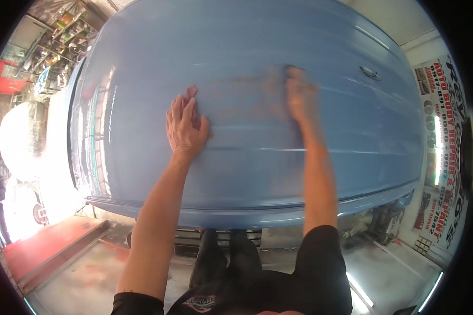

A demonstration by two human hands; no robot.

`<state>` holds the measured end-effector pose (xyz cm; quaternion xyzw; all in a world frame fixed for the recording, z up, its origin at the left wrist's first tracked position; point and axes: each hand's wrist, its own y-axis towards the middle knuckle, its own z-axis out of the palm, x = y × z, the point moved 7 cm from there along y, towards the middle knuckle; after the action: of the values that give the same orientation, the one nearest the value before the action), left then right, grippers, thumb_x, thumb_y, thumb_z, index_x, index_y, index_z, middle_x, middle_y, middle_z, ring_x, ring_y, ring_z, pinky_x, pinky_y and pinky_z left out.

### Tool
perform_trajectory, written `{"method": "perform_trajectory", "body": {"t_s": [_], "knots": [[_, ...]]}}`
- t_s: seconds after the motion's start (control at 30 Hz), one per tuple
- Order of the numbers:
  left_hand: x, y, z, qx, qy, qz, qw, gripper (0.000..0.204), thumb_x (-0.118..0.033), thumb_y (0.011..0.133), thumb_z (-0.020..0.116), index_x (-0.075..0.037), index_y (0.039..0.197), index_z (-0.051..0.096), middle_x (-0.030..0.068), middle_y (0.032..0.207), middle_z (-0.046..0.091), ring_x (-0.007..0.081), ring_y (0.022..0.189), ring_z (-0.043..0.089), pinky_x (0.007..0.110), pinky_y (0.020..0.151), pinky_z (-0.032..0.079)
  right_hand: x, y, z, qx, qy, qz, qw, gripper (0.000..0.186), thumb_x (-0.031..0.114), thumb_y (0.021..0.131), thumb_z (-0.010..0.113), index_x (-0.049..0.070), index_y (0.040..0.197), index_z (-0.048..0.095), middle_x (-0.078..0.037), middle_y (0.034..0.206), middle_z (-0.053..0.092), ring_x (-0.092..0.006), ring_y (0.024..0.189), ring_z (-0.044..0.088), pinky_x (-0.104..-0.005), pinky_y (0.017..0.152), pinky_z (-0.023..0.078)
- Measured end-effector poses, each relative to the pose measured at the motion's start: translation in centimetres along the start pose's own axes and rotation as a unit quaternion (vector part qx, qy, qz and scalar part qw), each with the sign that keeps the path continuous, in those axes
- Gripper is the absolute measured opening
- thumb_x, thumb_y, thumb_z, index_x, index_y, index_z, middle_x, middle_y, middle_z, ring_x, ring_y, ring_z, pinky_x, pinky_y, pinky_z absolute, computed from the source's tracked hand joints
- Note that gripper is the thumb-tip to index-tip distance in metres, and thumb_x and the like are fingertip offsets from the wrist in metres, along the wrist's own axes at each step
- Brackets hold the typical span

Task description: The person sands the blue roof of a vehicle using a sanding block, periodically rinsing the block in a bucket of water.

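Note:
A wide, curved blue car panel point(247, 173) with a glossy surface fills the middle of the head view. Flat against it, left of centre, rests my left hand point(186, 126), fingers stretched forward and slightly apart, with nothing seen in it. My right hand point(301, 97) is farther forward and to the right, over the same panel, smeared by motion. A dark edge point(293, 68) shows at its fingertips; whether this is a held pad or a shadow I cannot make out. Pale, hazy streaks run across the panel between both hands.
A small raised fitting point(370, 72) sits on the panel's far right. Slatted bars point(188, 241) show below its near edge, by my legs. A red flat-topped piece point(52, 249) lies at lower left, cluttered shelves point(63, 39) stand at upper left, and a printed banner point(441, 152) hangs at right.

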<state>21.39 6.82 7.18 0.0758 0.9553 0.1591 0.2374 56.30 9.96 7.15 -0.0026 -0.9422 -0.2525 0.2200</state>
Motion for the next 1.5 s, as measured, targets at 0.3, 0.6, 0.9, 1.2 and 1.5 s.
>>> {"method": "perform_trajectory", "body": {"t_s": [0.3,0.6,0.9,1.2,1.5], "knots": [[-0.3,0.2,0.8,0.003,-0.025,0.003,1.0,0.053,-0.03,0.089,0.072,-0.012,0.138,0.063,0.0141,0.156,0.045,0.0369,0.14,0.045,0.051,0.114,0.04,19.6,0.7,10.0,0.059,0.011,-0.1,0.993,0.038,0.032,0.107,0.047,0.009,0.132,0.062,-0.016,0.14,0.061,-0.033,0.137,0.05,-0.0766,0.113,0.026],[-2.3,0.3,0.9,0.025,-0.011,0.004,1.0,0.052,-0.031,0.091,0.07,-0.012,0.139,0.062,0.0136,0.158,0.045,0.037,0.14,0.045,0.049,0.114,0.04,-12.2,-1.5,-9.5,-0.133,-0.251,0.152,0.947,0.038,0.034,0.103,0.052,0.008,0.129,0.063,-0.014,0.13,0.065,-0.0366,0.122,0.061,-0.0617,0.107,0.037],[1.3,0.2,-0.1,0.003,0.03,0.037,0.999,0.052,-0.031,0.093,0.068,-0.012,0.14,0.062,0.0129,0.157,0.047,0.0355,0.141,0.047,0.049,0.115,0.039,1.0,0.4,0.3,-0.003,-0.059,0.028,0.998,0.035,0.032,0.102,0.054,0.015,0.131,0.06,-0.011,0.137,0.061,-0.0337,0.135,0.053,-0.0703,0.116,0.028],[1.0,-0.1,0.3,0.014,0.026,0.044,0.999,0.052,-0.03,0.095,0.067,-0.012,0.143,0.06,0.0151,0.157,0.047,0.0351,0.145,0.044,0.049,0.117,0.038,-11.2,-1.1,-4.6,-0.031,-0.142,0.081,0.986,0.037,0.034,0.106,0.047,0.013,0.135,0.056,-0.01,0.143,0.055,-0.0301,0.143,0.044,-0.0653,0.113,0.032],[0.7,-0.2,0.5,0.013,0.032,0.07,0.997,0.05,-0.027,0.095,0.066,-0.01,0.142,0.06,0.0171,0.156,0.047,0.0367,0.144,0.045,0.05,0.116,0.039,-16.8,-0.6,-8.4,0.005,-0.15,0.21,0.966,0.034,0.033,0.106,0.05,0.014,0.134,0.056,-0.002,0.146,0.055,-0.0296,0.146,0.042,-0.0659,0.115,0.031]]}}
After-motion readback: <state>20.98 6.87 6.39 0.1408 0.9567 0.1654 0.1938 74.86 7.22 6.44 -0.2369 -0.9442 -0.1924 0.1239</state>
